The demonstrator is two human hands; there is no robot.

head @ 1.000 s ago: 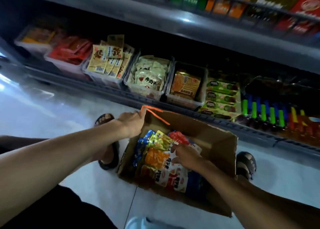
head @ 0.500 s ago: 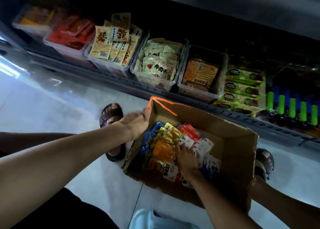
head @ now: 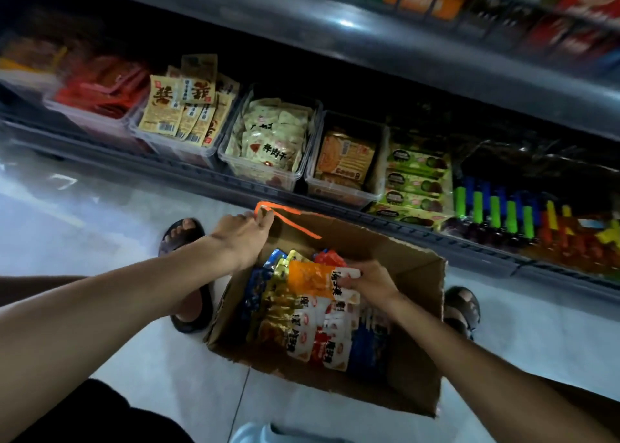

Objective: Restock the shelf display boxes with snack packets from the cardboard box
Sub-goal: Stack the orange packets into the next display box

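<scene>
Cardboard box (head: 414, 274) holds mixed snack packets (head: 302, 332); left hand (head: 243, 237) grips its rim, right hand (head: 372, 279) pinches an orange packet (head: 310, 279).

You have one cardboard box (head: 416, 308), its snack packets (head: 302, 338) too overlapped to count; your right grip (head: 372, 281) pinches one orange packet (head: 312, 279). Beyond your left grip (head: 245, 237), five clear display boxes (head: 258, 174) sit on the shelf (head: 188, 170), the leftmost blurred. Beyond your right grip, four green packs (head: 416, 182) lie stacked. Two sandalled feet (head: 188, 237) flank the box.
</scene>
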